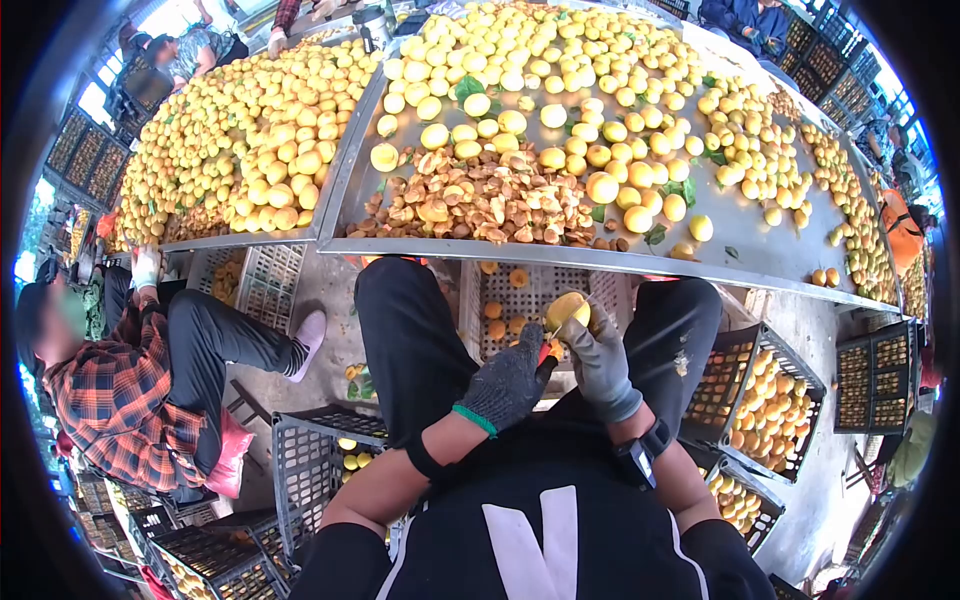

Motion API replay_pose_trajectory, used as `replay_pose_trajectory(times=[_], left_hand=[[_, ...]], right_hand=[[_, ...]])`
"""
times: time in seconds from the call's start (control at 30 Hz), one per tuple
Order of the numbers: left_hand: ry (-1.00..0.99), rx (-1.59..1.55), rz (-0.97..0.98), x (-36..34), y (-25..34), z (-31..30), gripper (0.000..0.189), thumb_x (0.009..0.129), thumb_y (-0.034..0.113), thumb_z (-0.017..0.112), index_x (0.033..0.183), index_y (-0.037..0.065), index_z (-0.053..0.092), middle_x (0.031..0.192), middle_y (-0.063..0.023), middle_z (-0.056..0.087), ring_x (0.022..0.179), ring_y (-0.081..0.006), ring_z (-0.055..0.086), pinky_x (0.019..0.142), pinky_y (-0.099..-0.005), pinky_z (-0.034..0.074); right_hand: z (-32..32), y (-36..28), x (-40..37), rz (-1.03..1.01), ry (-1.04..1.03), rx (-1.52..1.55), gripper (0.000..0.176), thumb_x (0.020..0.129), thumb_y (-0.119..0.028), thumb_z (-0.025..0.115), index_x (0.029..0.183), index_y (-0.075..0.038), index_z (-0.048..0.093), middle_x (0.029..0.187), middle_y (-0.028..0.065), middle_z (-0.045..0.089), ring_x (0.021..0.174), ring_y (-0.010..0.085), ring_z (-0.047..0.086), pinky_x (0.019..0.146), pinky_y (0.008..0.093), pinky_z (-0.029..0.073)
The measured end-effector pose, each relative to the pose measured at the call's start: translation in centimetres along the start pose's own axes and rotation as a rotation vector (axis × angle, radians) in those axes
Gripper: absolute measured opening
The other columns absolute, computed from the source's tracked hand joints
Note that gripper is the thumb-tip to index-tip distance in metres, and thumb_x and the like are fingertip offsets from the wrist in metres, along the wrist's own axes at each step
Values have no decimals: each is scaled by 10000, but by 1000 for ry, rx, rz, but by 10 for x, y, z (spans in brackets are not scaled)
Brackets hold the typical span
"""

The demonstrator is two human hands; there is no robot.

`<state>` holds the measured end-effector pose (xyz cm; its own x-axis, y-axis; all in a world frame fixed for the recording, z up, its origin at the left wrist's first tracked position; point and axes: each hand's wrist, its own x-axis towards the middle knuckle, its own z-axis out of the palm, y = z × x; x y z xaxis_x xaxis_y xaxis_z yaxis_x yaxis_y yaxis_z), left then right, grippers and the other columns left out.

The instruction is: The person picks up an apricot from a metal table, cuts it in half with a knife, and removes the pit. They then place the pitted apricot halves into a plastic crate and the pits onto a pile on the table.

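Note:
In front of my lap, my right hand [597, 365], in a light grey glove, is closed around a yellow apricot [568, 312]. My left hand [508, 378] wears a dark grey knit glove with a green cuff and grips a small knife by its red-orange handle [550, 350]. Its blade end is at the apricot's lower side, largely hidden by my fingers. Beneath the hands, between my knees, a perforated crate [470, 318] has several apricots in it. Directly ahead on the metal table [440, 246] lies a heap of split apricot pieces [490, 200].
Whole apricots [620, 60] cover much of the table, with green leaves among them. Black crates of apricots [770, 410] stand at my right, and another crate [310, 470] is at my left. A person in a plaid shirt [130, 400] sits on the left; others are around the table.

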<state>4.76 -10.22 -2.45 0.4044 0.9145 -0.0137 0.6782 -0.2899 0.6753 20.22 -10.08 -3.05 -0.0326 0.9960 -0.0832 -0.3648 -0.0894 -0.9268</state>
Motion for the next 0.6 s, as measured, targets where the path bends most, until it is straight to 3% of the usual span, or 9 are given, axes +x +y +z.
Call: replay_pose_trajectory(times=[0.13,0.27,0.33,0.43,0.6], left_hand=[[-42,19,-57,-2,1,-5,450,895,296,539,1184,-30,426,773,-284,597,736,-414,612,626,-503,476],[-60,49,-20,7,-20,9,421,898,292,537,1161,-21,439,755,-272,593,732,-410,612,617,-499,474],[61,81,64,13,-23,13,389,900,282,536,1144,-8,447,751,-268,586,737,-420,605,612,-505,468],[55,-57,104,21,-21,10,410,885,293,557,1146,-5,451,791,-272,594,756,-438,598,623,-519,463],[-15,-89,-13,11,9,-28,471,866,327,583,1167,-5,441,844,-271,600,794,-436,598,651,-514,463]], right_hand=[[11,2,-3,109,47,280,439,937,-235,558,1282,9,439,1120,50,564,1018,125,533,899,262,429],[8,9,4,70,12,325,429,935,-227,562,1276,5,446,1119,49,565,1016,117,528,901,254,424],[5,9,8,-89,60,26,401,938,-252,554,1238,3,478,1123,69,571,1017,135,544,898,268,435],[-1,-4,10,-73,63,-162,451,902,-272,619,1231,-13,452,1117,43,545,996,114,523,882,252,435],[9,-24,11,-134,18,-124,459,882,-266,650,1197,-25,419,1077,43,539,977,111,526,858,245,442]])
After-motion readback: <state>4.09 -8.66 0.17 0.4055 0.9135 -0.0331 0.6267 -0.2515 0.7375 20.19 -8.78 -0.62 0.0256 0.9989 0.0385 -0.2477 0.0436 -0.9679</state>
